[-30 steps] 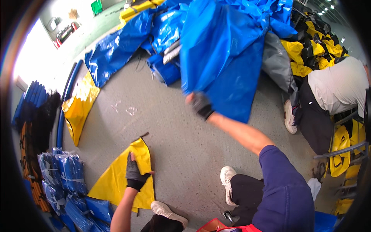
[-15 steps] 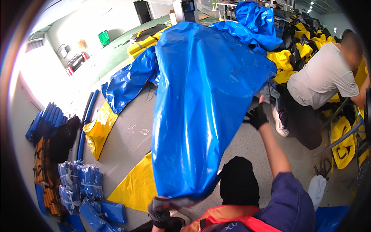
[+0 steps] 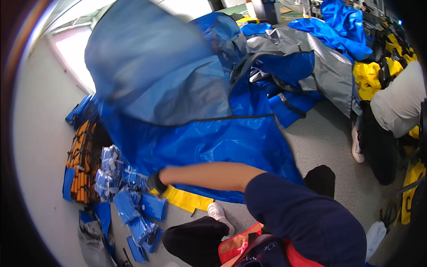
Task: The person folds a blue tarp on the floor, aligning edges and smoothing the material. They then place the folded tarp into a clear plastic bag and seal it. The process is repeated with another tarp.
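A large blue plastic sheet [image 3: 209, 142] with a dark edging billows in front of me, its upper left part smeared by motion. Its grey underside shows in folds on the far right. My right arm reaches across my body to the left, and my right hand [image 3: 155, 182], in a dark glove, is at the sheet's lower left edge. Its fingers are hidden and blurred, so I cannot make out whether they grip the sheet. My left hand is out of sight. Partly under the sheet lies a yellow sheet [image 3: 187, 199] on the floor.
Wrapped blue packs [image 3: 109, 173] and stacked orange bundles [image 3: 82, 155] stand by the left wall. A grey sheet [image 3: 93, 238] lies at the lower left. On the right a person in a light shirt [image 3: 398, 104] kneels near yellow material [image 3: 367, 78]. Blue sheeting [image 3: 342, 26] is heaped behind.
My right hand has swung from the right side across to the left. The blue sheet has been flung leftward, baring grey underside. My left hand, earlier at its near edge, has left view.
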The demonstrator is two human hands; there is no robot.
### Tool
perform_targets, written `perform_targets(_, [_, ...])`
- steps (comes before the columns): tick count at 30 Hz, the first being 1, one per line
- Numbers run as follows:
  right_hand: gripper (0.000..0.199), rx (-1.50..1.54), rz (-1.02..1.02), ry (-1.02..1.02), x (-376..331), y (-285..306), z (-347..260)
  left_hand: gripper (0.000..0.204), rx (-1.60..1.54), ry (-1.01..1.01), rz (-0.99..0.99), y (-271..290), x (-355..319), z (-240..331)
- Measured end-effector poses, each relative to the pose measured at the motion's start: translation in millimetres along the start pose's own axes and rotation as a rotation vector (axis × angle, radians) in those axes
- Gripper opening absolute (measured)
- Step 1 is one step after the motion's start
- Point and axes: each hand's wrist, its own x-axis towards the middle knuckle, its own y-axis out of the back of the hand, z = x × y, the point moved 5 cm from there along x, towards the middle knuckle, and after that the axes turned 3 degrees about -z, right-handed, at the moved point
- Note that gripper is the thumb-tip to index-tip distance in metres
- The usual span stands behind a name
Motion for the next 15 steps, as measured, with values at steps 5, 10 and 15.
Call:
perform_targets(5, [0.074,-0.262,0.589,0.136,-103.7,-94.3,-65.6,0.052,0.092,0.069,0.227,-5.3,-16.1,10.5])
perform_targets(10, [0.108,-0.216,0.844,-0.845,-331.4,-77.3,23.8,0.053,0.087,-0.439,0.465,-6.5,-34.2,72.9])
perform_targets(15, [0.080,1.154,0.551,-0.732,-371.3,-130.3,-43.3,0.053,0.549,-0.621,0.434,-37.1,-64.0,115.7])
